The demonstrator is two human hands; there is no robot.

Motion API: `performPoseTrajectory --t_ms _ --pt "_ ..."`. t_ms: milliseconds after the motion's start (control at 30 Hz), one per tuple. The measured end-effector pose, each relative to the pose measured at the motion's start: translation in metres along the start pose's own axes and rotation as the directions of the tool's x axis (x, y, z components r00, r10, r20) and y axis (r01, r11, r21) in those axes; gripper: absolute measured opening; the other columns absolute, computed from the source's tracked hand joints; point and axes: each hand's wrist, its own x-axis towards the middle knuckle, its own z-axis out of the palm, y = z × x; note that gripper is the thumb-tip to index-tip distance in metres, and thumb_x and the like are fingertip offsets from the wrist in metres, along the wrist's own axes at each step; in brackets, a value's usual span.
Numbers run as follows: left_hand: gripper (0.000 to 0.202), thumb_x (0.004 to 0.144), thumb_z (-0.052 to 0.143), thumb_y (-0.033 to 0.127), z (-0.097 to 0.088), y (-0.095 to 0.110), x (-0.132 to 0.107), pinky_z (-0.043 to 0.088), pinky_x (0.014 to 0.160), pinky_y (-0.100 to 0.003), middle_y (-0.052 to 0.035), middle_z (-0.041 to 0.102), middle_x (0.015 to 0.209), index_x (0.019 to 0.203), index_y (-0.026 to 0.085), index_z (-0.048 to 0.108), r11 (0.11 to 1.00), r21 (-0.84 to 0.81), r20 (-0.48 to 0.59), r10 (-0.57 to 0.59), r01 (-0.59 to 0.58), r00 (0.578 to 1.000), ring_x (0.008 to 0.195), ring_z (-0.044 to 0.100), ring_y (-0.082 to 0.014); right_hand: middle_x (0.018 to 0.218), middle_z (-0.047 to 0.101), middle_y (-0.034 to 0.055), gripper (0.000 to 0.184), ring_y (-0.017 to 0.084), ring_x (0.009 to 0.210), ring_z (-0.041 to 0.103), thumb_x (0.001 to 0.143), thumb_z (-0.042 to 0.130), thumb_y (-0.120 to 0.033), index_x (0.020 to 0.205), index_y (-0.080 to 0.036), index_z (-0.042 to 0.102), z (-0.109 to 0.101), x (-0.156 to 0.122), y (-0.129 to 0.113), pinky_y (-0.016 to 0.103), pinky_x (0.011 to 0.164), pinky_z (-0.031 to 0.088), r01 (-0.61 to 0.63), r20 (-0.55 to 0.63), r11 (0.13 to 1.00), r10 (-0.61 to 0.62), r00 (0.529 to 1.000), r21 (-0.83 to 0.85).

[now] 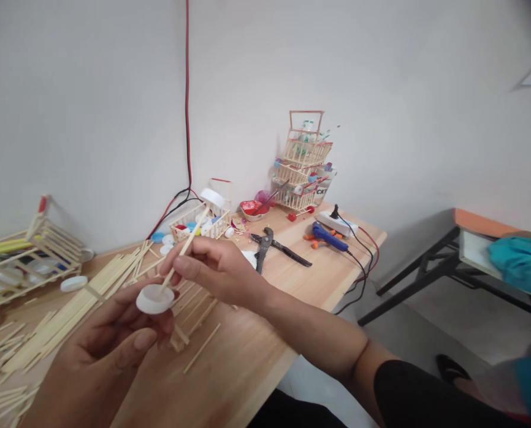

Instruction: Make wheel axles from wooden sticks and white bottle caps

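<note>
My right hand (212,267) pinches a thin wooden stick (193,233) between thumb and fingers. A white bottle cap (212,197) sits on the stick's upper end. The lower end stands inside a second white bottle cap (152,302), whose hollow side faces up. My left hand (109,333) holds this lower cap from below with its fingers, its thumb lying near the front. Under my hands, a flat frame of wooden sticks (194,309) lies on the table, partly hidden. One loose stick (202,348) lies in front of it.
Bundled sticks (82,297) cover the wooden table's (247,368) left side beside a stick basket (29,267) of caps. Behind are a smaller basket (223,224), red paint dish (253,209) and stacked stick carts (299,172). Pliers (265,246), a blue glue gun (330,238) and a power strip (337,223) lie right.
</note>
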Motion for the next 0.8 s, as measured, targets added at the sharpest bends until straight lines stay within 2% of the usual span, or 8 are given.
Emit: performPoseTrajectory --t_ms 67,167,233,333,467,600,700,800 --pt "0.068 0.044 0.102 0.044 0.004 0.003 -0.001 0.061 0.063 -0.028 -0.0025 0.080 0.084 0.108 0.036 0.083 0.997 -0.016 0.009 0.076 -0.075 0.997 0.073 0.070 -0.0221 0.082 0.066 -0.0001 0.029 0.011 0.076 0.057 0.090 0.080 -0.047 0.089 -0.019 0.072 0.000 0.004 0.011 0.024 0.072 0.046 -0.103 -0.043 0.975 0.114 0.993 0.198" --pt "0.057 0.046 0.102 0.043 0.003 0.003 0.001 0.061 0.061 -0.026 -0.0023 0.081 0.089 0.099 0.035 0.083 0.991 0.014 -0.011 0.134 -0.133 0.991 0.071 0.069 -0.0199 0.075 0.062 -0.0017 0.026 0.008 0.066 0.051 0.090 0.081 -0.041 0.089 -0.017 0.071 0.001 0.010 0.022 0.020 0.059 0.037 -0.255 -0.042 0.831 0.316 0.948 0.495" --pt "0.052 0.047 0.101 0.047 -0.001 0.000 0.003 0.061 0.062 -0.023 -0.0023 0.082 0.093 0.094 0.033 0.083 0.991 0.051 -0.040 0.125 -0.123 0.991 0.071 0.070 -0.0186 0.071 0.059 -0.0029 0.022 0.007 0.062 0.050 0.090 0.081 -0.035 0.086 -0.017 0.069 0.004 0.012 0.024 0.019 0.056 0.036 -0.316 -0.009 0.732 0.403 0.915 0.603" --pt "0.047 0.050 0.100 0.051 -0.006 -0.004 0.005 0.062 0.065 -0.021 -0.0018 0.082 0.091 0.088 0.030 0.081 0.994 0.027 -0.066 0.104 -0.102 0.992 0.071 0.073 -0.0176 0.070 0.059 -0.0035 0.018 0.007 0.060 0.052 0.088 0.081 -0.029 0.085 -0.017 0.068 0.007 0.013 0.023 0.019 0.054 0.036 -0.345 0.015 0.666 0.449 0.894 0.661" --pt "0.047 0.051 0.101 0.052 -0.005 -0.004 0.004 0.061 0.067 -0.018 -0.0011 0.081 0.085 0.086 0.027 0.080 0.994 -0.058 -0.111 0.085 -0.091 0.990 0.070 0.075 -0.0163 0.070 0.059 -0.0040 0.021 0.007 0.060 0.050 0.086 0.084 -0.031 0.083 -0.017 0.067 0.008 0.013 0.024 0.019 0.054 0.036 -0.338 -0.004 0.671 0.452 0.892 0.660" --pt "0.050 0.048 0.102 0.052 -0.001 -0.001 0.003 0.060 0.066 -0.017 -0.0008 0.081 0.086 0.085 0.028 0.079 0.997 -0.049 -0.110 0.051 -0.057 0.993 0.072 0.074 -0.0162 0.069 0.058 -0.0040 0.025 0.008 0.062 0.050 0.085 0.085 -0.034 0.081 -0.018 0.066 0.010 0.013 0.026 0.019 0.055 0.035 -0.336 -0.017 0.698 0.446 0.895 0.632" --pt "0.052 0.050 0.101 0.051 0.001 0.001 0.001 0.061 0.065 -0.019 -0.0026 0.082 0.087 0.090 0.027 0.078 0.994 -0.086 -0.116 0.052 -0.062 0.992 0.077 0.075 -0.0193 0.070 0.058 -0.0035 0.027 0.008 0.063 0.050 0.086 0.084 -0.037 0.082 -0.018 0.066 0.013 0.012 0.028 0.019 0.055 0.035 -0.325 -0.029 0.729 0.427 0.904 0.602" --pt "0.054 0.051 0.101 0.049 0.004 0.003 -0.001 0.062 0.064 -0.023 -0.0031 0.082 0.086 0.095 0.027 0.078 0.989 -0.150 -0.122 -0.012 -0.007 0.992 0.077 0.076 -0.0217 0.073 0.061 -0.0022 0.031 0.009 0.067 0.051 0.082 0.088 -0.041 0.084 -0.018 0.067 0.015 0.010 0.031 0.020 0.057 0.036 -0.302 -0.049 0.762 0.399 0.916 0.573"
